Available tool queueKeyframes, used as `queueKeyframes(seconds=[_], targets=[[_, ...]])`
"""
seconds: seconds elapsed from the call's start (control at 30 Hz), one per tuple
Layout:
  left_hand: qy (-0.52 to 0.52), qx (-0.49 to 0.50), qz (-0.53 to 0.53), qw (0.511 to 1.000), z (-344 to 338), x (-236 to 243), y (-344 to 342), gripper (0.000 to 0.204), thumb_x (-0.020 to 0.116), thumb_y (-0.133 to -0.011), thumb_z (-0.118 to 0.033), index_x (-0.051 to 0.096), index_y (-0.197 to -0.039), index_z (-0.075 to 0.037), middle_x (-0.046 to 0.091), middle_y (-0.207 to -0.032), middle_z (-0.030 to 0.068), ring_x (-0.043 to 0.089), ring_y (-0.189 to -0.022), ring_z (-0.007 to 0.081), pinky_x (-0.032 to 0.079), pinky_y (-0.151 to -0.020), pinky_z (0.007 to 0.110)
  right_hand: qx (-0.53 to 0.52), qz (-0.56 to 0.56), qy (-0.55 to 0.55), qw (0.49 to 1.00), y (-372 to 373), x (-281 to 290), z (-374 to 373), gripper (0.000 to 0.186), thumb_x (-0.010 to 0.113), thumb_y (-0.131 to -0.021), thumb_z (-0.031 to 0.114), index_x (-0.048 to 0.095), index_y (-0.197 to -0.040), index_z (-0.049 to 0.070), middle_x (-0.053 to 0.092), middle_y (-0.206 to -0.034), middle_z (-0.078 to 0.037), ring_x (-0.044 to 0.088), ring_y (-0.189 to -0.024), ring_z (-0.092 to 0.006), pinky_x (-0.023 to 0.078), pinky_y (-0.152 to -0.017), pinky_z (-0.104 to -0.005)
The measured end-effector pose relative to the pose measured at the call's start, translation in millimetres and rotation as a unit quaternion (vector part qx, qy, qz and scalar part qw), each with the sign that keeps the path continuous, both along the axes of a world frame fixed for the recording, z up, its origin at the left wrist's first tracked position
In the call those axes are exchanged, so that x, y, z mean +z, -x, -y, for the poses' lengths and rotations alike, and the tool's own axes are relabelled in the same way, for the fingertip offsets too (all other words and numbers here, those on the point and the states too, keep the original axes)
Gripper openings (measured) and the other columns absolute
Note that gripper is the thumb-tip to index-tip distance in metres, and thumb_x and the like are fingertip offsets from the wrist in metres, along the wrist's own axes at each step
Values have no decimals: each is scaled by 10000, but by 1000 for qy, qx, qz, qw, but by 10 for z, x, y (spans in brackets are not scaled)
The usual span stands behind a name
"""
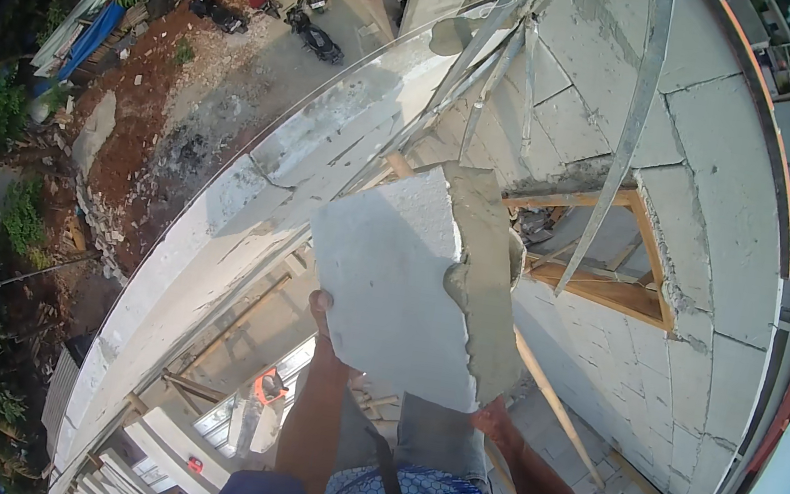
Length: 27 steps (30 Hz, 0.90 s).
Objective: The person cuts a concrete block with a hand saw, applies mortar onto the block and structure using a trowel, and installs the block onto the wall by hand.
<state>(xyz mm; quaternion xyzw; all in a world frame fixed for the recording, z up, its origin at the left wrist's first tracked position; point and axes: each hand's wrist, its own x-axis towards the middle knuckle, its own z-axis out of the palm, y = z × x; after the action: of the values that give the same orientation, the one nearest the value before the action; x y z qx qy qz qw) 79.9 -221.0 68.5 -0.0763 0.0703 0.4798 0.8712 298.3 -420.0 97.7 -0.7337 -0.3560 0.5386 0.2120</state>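
Observation:
Between my hands is a large pale lightweight concrete block, held tilted in front of my body. A thick layer of wet grey mortar covers its right-hand side, with a ragged edge. My left hand is closed on the block's left edge, its thumb showing and the other fingers hidden behind. At the lower right corner, beside the mortar, my right hand grips the block; its fingers are partly hidden beneath.
A block wall with a wooden window frame rises at right, a metal strip crossing it. A pale ledge curves along the left, above a dirt yard with motorcycles. An orange tool and stacked blocks lie below.

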Motion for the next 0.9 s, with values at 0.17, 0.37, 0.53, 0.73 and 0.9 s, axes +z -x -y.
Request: queueKeyframes(seconds=[0.17,0.37,0.53,0.73,0.9], targets=[[-13,10,-47,999,97,631,173,775,718,-560,-298,510,-1246,-4,620,-1096,161,638,-937,324,580,-744,429,-62,-76,-215,972,849,1295,-278,648,760,-772,217,451,-1272,-56,619,-1094,-192,590,-1090,-333,445,-976,-437],[-167,62,-20,984,142,1127,412,645,697,-683,-262,524,-1229,36,669,-1021,170,679,-814,306,594,-633,434,-195,-135,-288,928,1364,2243,-744,659,820,-706,138,476,-1221,-89,599,-1124,-197,596,-1056,-280,461,-971,-413],[-180,58,-104,977,123,1688,857,725,746,-656,-313,502,-1264,0,657,-1052,137,674,-845,291,592,-653,414,-203,-185,-319,907,1475,2759,-1025,652,818,-675,123,495,-1210,-62,601,-1110,-147,592,-1022,-232,495,-879,-363],[-228,104,-337,907,334,2560,1946,982,774,-596,-563,400,-1395,-132,502,-1330,91,496,-1212,296,430,-1019,493,-90,-386,-326,858,1571,3126,-1216,904,832,-678,134,279,-1368,-54,464,-1288,-181,467,-1219,-265,407,-1015,-404],[-224,102,-462,852,290,3778,2815,1236,763,-532,-738,308,-1458,-58,457,-1404,135,473,-1251,320,394,-1054,474,-21,-459,-243,854,1728,3200,-1260,1007,829,-680,163,187,-1426,-51,405,-1349,-193,413,-1280,-287,340,-1077,-417]])
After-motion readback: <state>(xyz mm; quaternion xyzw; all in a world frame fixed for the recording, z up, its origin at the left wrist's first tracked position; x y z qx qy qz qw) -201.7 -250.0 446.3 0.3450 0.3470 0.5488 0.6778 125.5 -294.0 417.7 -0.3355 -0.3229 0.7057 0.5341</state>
